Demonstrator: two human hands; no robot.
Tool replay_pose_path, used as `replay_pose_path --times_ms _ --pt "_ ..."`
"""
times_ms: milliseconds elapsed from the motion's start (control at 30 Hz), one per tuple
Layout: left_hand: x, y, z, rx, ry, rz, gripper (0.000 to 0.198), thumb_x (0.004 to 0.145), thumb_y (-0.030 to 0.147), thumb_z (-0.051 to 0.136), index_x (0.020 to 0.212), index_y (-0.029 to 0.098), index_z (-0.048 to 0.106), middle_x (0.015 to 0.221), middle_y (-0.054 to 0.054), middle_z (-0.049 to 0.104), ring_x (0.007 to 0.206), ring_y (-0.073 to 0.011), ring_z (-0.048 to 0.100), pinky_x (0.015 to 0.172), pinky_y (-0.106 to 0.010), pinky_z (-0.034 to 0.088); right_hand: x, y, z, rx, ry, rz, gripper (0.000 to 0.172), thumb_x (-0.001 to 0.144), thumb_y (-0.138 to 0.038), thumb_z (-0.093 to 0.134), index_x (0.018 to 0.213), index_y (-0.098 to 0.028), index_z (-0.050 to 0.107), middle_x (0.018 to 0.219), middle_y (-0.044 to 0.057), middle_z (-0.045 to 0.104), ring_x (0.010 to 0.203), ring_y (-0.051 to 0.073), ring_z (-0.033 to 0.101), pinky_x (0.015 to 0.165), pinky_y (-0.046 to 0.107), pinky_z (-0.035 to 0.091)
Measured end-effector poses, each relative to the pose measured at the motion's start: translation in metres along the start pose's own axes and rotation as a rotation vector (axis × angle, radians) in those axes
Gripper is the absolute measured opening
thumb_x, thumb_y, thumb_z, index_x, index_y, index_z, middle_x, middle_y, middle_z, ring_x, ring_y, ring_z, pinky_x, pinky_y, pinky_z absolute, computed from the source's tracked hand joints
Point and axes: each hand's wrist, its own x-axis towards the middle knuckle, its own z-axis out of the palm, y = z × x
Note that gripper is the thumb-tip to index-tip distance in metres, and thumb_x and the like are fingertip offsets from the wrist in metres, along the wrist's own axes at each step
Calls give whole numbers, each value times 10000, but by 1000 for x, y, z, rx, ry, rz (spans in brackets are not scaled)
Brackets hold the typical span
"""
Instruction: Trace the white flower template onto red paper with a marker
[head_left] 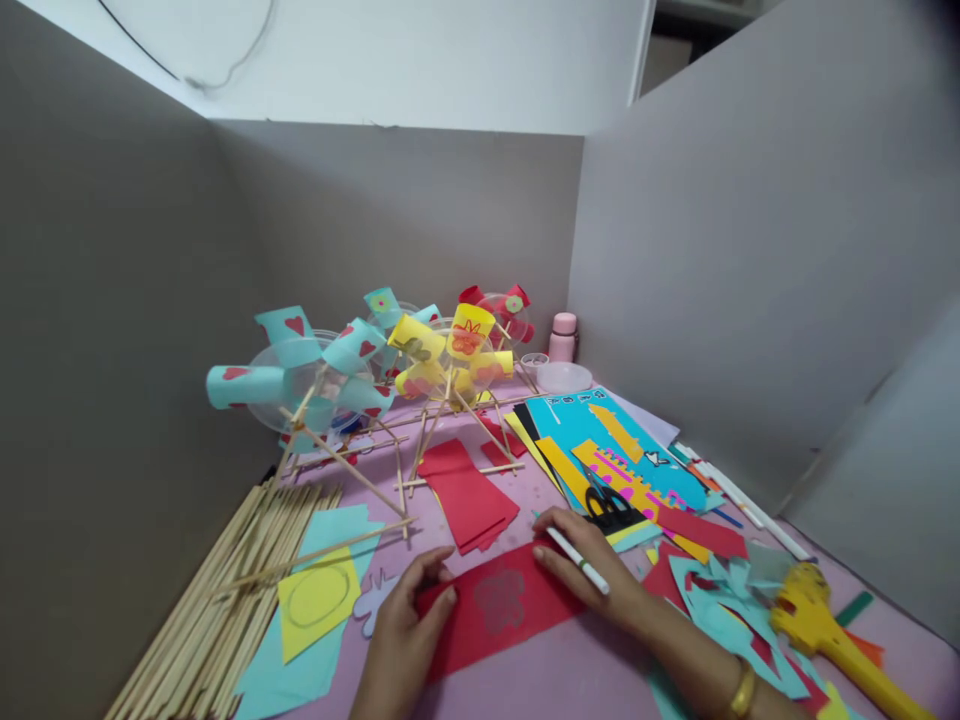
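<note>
Pinching red paper at its left edge: left hand. Right hand touches its right end, white pen between fingers. Paper over pink table, outline drawn, uncut; paper-bladed wheels behind look finished.

A rectangle of red paper stretches at a slant across the lower middle of my remote view, its right end farther from me. Near its center I make out a grey drawing with a rounded, lobed outline, its details blurred. A white pen with a green band tilts above the right end.
</note>
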Motion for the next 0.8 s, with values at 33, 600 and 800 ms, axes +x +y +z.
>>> replay_pose_path --times_ms 33,600,800 --pt "1 0 -1 -58 30 -29 331 719 391 651 998 213 642 809 -13 635 820 -204 629 778 -327 499 -1 -2 -2 54 16 24 100 773 -285 620 841 -214 604 761 7 613 706 190 548 658 292 425" --pt "0 15 -12 -603 210 -192 624 657 512 738 1167 215 537 856 -17 723 739 -169 683 635 -236 505 -1 -24 10 377 537 74 185 726 -342 679 778 -206 566 673 -34 526 615 157 470 553 245 369" --pt "-6 14 3 -578 88 -236 533 555 488 797 958 164 665 848 -65 721 790 -242 669 617 -283 507 -8 -16 13 421 571 90 258 702 -420 690 768 -210 554 662 -37 528 597 144 469 536 234 378"
